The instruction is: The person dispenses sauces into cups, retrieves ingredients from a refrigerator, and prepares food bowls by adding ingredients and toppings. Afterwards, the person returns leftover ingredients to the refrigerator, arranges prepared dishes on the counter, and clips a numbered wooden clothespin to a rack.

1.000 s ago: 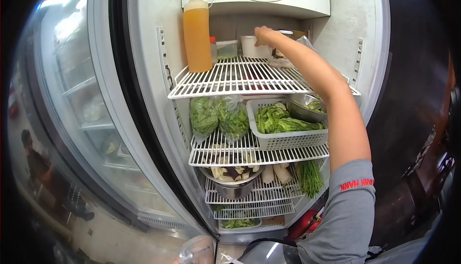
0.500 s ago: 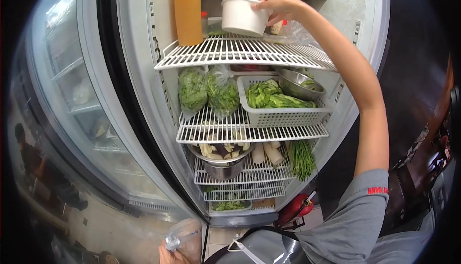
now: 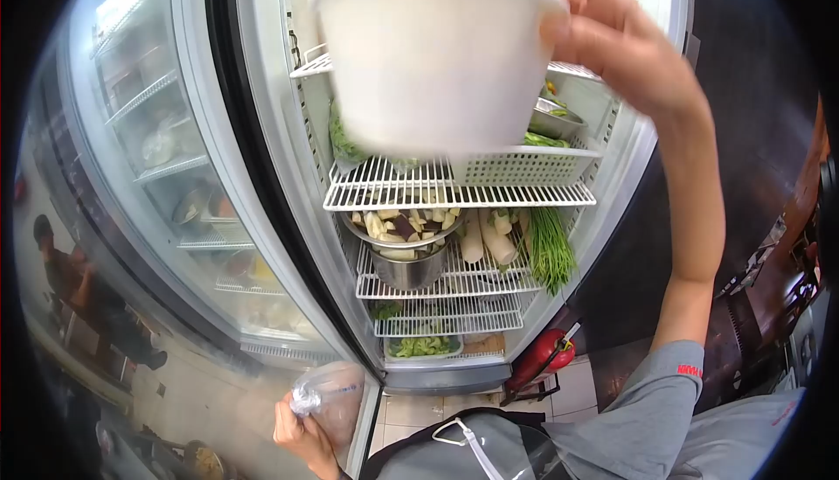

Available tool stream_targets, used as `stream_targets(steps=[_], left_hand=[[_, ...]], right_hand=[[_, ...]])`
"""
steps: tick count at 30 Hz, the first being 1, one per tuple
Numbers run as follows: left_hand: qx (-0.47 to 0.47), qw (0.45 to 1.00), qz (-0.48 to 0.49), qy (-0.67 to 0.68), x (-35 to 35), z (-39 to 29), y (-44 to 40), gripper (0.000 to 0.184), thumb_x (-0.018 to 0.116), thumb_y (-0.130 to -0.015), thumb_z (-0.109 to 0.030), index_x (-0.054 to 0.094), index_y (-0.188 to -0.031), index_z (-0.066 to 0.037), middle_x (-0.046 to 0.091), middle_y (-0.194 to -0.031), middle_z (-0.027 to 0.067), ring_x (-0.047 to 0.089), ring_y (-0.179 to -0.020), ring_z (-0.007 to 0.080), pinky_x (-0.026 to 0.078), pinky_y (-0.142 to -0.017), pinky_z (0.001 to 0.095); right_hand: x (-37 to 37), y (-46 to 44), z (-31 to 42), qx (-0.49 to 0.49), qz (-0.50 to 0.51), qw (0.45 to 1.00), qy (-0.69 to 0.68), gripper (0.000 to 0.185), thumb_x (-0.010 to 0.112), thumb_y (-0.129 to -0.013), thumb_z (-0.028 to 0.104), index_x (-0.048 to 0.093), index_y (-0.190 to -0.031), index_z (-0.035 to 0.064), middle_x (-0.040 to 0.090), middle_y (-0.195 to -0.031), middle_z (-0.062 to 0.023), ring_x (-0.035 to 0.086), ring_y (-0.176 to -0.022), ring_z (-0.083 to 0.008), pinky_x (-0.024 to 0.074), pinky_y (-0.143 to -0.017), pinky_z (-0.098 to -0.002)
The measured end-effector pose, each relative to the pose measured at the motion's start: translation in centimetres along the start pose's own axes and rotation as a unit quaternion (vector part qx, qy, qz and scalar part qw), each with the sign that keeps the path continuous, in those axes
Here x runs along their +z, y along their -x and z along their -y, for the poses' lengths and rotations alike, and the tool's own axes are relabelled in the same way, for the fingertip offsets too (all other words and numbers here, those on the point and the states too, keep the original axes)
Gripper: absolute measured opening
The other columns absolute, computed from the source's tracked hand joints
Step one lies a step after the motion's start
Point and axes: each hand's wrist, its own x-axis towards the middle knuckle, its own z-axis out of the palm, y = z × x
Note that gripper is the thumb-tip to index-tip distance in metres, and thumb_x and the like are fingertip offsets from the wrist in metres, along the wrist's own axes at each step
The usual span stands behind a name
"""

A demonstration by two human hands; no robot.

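Note:
A white round tub point(image 3: 433, 61) hangs large and slightly blurred before the upper shelves, and its inside is hidden. My right hand point(image 3: 616, 34) pinches the tub's rim from the right, thumb against the outer wall. Low on the left, my left hand point(image 3: 301, 436) is closed on the gathered neck of a clear plastic bag point(image 3: 341, 410), which has something pale brownish in it. Behind the tub is the open fridge, with its wire shelf point(image 3: 463, 197) partly covered from view.
A pale perforated basket point(image 3: 524, 168), a steel bowl of cut eggplant point(image 3: 406, 228), white radishes point(image 3: 494, 244) and green stalks point(image 3: 549, 248) fill the shelves. The glass door point(image 3: 253, 244) stands left. A red fire extinguisher point(image 3: 546, 353) is beside the fridge's base.
My right hand has brought the white tub off the top shelf area, towards me and larger in view. My left hand with the bag has risen slightly.

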Motion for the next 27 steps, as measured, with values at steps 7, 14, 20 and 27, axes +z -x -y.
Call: stream_targets(steps=[7,14,20,27], left_hand=[[0.029,0.999,0.012,0.005,-0.3,0.6,-0.4,0.014,0.054,-0.074,0.000,0.061,-0.086,-0.001,0.057,-0.073,0.0135,0.056,-0.063,0.0334,0.043,-0.055,0.0388],[0.024,0.999,0.023,0.004,-0.8,0.5,-0.7,0.016,0.054,-0.074,0.001,0.061,-0.088,-0.003,0.058,-0.074,0.0131,0.056,-0.062,0.0328,0.043,-0.055,0.0381],[0.030,0.999,0.023,0.008,-0.7,1.0,-0.7,0.017,0.053,-0.073,0.001,0.061,-0.088,-0.003,0.058,-0.075,0.0131,0.056,-0.063,0.0330,0.043,-0.056,0.0387],[0.040,0.999,0.011,0.005,-0.6,1.0,-0.9,0.014,0.053,-0.074,0.000,0.061,-0.086,-0.002,0.059,-0.074,0.0129,0.057,-0.064,0.0332,0.043,-0.056,0.0387]], right_hand=[[12.0,9.6,-2.5,-0.077,0.024,0.995,0.064,0.024,0.066,-0.072,0.002,0.045,-0.083,0.0047,0.028,-0.142,-0.0274,0.035,-0.130,-0.0383,0.0354,-0.101,-0.0403],[19.1,15.4,-5.6,-0.070,0.044,0.996,-0.021,0.024,0.067,-0.072,0.000,0.046,-0.081,0.0030,0.020,-0.144,-0.0300,0.027,-0.132,-0.0441,0.0322,-0.103,-0.0425],[19.4,16.4,-6.2,-0.076,0.031,0.996,-0.019,0.024,0.068,-0.073,0.000,0.046,-0.081,0.0027,0.018,-0.144,-0.0303,0.026,-0.132,-0.0452,0.0317,-0.103,-0.0443],[11.3,10.9,-3.5,0.067,-0.017,0.979,-0.191,0.022,0.062,-0.079,0.004,0.042,-0.089,0.0038,0.031,-0.139,-0.0205,0.040,-0.126,-0.0311,0.0423,-0.100,-0.0378]])
